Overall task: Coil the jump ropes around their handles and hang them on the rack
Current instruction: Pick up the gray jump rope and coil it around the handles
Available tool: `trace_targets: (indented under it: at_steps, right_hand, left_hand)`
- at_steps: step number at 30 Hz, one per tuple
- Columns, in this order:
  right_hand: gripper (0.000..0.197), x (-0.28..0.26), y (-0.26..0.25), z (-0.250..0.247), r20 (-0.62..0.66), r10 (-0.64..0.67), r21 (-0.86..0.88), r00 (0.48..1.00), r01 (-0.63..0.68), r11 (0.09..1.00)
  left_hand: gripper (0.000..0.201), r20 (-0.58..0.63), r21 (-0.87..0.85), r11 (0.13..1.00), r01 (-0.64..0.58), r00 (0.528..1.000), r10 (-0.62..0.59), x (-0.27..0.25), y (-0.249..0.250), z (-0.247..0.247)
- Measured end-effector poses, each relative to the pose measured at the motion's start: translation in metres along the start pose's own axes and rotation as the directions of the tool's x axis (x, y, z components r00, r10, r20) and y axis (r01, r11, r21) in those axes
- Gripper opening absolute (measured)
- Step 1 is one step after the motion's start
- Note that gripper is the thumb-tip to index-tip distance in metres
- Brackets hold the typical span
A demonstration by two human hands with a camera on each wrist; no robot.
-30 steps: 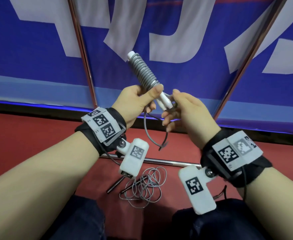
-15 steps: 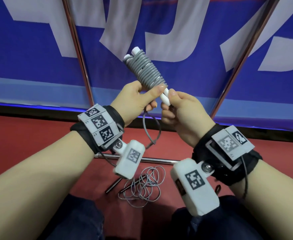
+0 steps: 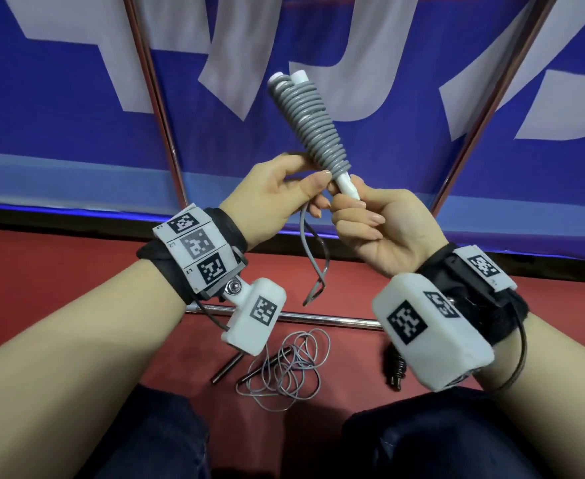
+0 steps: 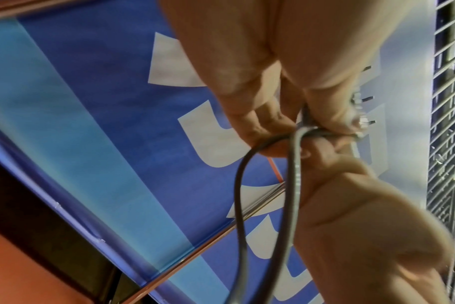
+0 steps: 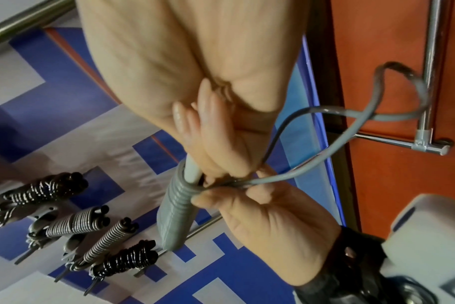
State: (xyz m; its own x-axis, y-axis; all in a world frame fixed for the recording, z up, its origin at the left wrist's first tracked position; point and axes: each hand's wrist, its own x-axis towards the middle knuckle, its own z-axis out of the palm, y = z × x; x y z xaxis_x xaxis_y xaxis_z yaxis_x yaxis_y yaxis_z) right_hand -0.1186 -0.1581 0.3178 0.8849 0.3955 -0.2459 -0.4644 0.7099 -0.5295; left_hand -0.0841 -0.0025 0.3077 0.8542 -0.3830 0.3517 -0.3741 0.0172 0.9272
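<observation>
A grey jump rope (image 3: 304,122) is wound in tight turns round its two white handles and points up and left in front of the blue banner. My left hand (image 3: 313,188) pinches the bottom of the coil and the rope end. My right hand (image 3: 344,202) grips the bare white handle tip (image 3: 348,186). A short loose loop (image 3: 313,261) hangs below both hands. In the left wrist view the fingers (image 4: 325,115) pinch that loop (image 4: 239,205). The right wrist view shows the coil (image 5: 177,209), the loop (image 5: 377,117) and several coiled ropes (image 5: 91,222) hung on rack pegs.
A second thin grey rope (image 3: 291,371) lies loose on the red floor between my knees, with dark handles beside it. The rack's metal tubes (image 3: 159,108) run up the banner and a horizontal bar (image 3: 318,318) crosses low. A wire grid (image 4: 449,144) stands to one side.
The coiled bundle has risen and both handle tops now show. My right hand turned palm-up and closed on the white handle tip. The hanging loop swung left.
</observation>
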Motion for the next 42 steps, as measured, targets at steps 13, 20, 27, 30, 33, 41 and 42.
trace_targets:
  at_steps: [13,20,27,30,33,41,42]
  right_hand:
    - [0.028,-0.003,-0.002,-0.002,-0.009,0.107,-0.545,0.994,-0.095,0.833]
    - [0.039,0.002,0.015,0.005,-0.017,-0.285,-0.729,0.958,0.183,0.659]
    - [0.022,0.009,0.028,0.005,-0.081,-0.516,-0.842,0.853,0.219,0.494]
    - [0.024,0.005,0.020,0.004,-0.095,-0.464,-0.778,0.881,0.225,0.587]
    - [0.027,0.001,0.013,0.002,-0.102,-0.402,-0.721,0.910,0.211,0.660]
    - [0.020,-0.004,-0.004,-0.002,-0.105,-0.130,-0.381,0.986,0.081,0.921]
    - [0.018,-0.004,-0.005,-0.003,-0.097,-0.090,-0.332,0.991,0.053,0.942]
  left_hand:
    - [0.022,-0.027,-0.082,0.991,0.109,0.993,-0.112,-0.004,-0.001,0.005]
    - [0.035,-0.197,-0.026,0.989,0.146,0.969,-0.149,-0.003,-0.011,0.005]
    - [0.022,-0.089,-0.076,0.978,0.194,0.976,-0.201,-0.002,-0.007,0.013]
    - [0.019,-0.004,0.043,0.983,0.181,0.983,-0.181,-0.001,-0.010,0.002]
    - [0.018,0.093,0.133,0.974,0.183,0.976,-0.196,-0.003,-0.009,-0.006]
    - [0.016,0.133,-0.039,0.982,0.183,0.975,-0.176,-0.004,-0.008,-0.002]
    - [0.018,0.129,-0.079,0.978,0.191,0.975,-0.180,-0.004,-0.008,-0.001]
